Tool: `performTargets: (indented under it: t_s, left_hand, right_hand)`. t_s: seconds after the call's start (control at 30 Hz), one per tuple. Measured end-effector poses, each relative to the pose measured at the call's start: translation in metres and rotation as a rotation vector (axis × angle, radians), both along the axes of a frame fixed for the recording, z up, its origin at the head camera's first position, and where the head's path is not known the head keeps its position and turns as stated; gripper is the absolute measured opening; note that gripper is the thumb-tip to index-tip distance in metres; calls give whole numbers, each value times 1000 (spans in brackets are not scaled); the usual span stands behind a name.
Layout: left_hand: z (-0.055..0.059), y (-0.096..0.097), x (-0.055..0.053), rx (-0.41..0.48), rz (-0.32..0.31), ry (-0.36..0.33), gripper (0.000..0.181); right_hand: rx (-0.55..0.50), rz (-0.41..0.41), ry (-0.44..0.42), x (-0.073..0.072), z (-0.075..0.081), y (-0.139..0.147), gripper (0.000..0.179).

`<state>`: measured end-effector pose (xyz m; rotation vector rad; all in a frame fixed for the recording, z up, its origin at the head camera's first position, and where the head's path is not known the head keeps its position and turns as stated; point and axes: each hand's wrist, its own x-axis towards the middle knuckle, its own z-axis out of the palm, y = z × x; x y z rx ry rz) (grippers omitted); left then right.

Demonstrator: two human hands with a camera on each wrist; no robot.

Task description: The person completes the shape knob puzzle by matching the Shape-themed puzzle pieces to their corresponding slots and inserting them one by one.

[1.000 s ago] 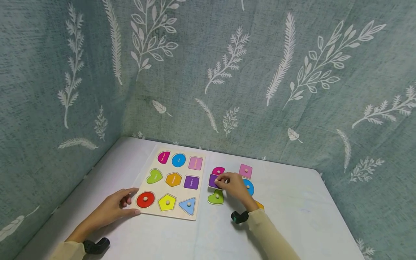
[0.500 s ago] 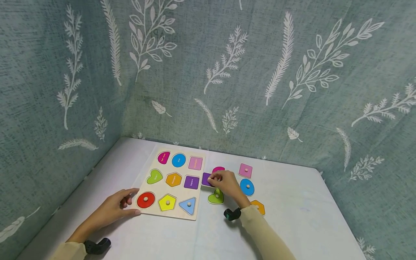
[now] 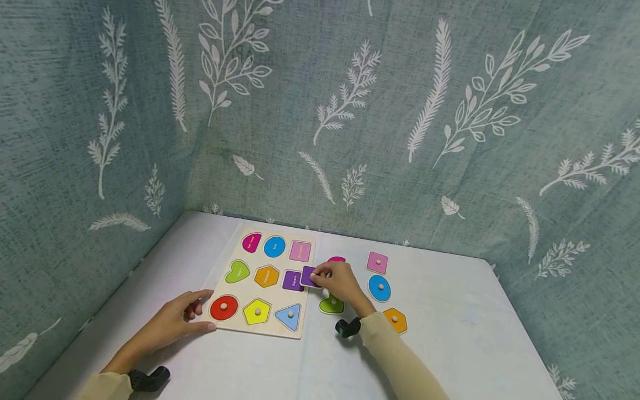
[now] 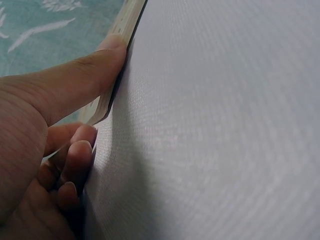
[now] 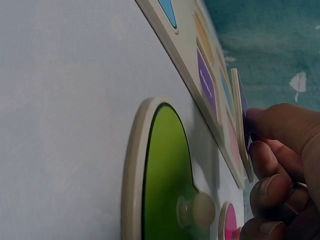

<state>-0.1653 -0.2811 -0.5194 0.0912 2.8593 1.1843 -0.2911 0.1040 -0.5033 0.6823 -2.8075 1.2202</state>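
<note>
In the head view, my right hand (image 3: 341, 281) pinches a purple square puzzle piece (image 3: 306, 275), holding it above the right edge of the wooden puzzle board (image 3: 272, 292). The piece partly covers the purple square slot (image 3: 291, 280). Seen from the right wrist, the piece (image 5: 240, 115) is tilted and raised off the board, thumb and fingertips at its knob. My left hand (image 3: 172, 319) holds the board's near left corner, thumb (image 4: 95, 75) along the front edge and fingers round the side. A red circle (image 3: 224, 307), a yellow pentagon (image 3: 257, 311) and a blue triangle (image 3: 290, 316) sit in the board's near row.
Right of the board lie a green heart piece (image 3: 330, 305), a partly hidden magenta piece (image 3: 336, 259), a pink square (image 3: 377, 263), a blue circle (image 3: 379, 288) and an orange hexagon (image 3: 395, 320). A patterned curtain (image 3: 380, 111) stands behind the white table (image 3: 465, 316).
My right hand has carried the purple square leftward, from among the loose pieces to over the board's right edge. My left hand stays at the board's corner.
</note>
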Motion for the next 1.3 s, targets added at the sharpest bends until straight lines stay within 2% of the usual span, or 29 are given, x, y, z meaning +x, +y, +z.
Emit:
performTargets:
  t_s: [0.47, 0.83, 1.3]
  left_hand:
    - [-2, -2, 1, 4, -6, 11, 93]
    - [-2, -2, 0, 11, -15, 22, 93]
    - [-3, -3, 0, 13, -24, 18, 90]
  right_hand:
    - [37, 23, -41, 2, 2, -26, 12]
    - [60, 41, -8, 0, -1, -38, 13]
    - [79, 60, -13, 0, -2, -44, 12]
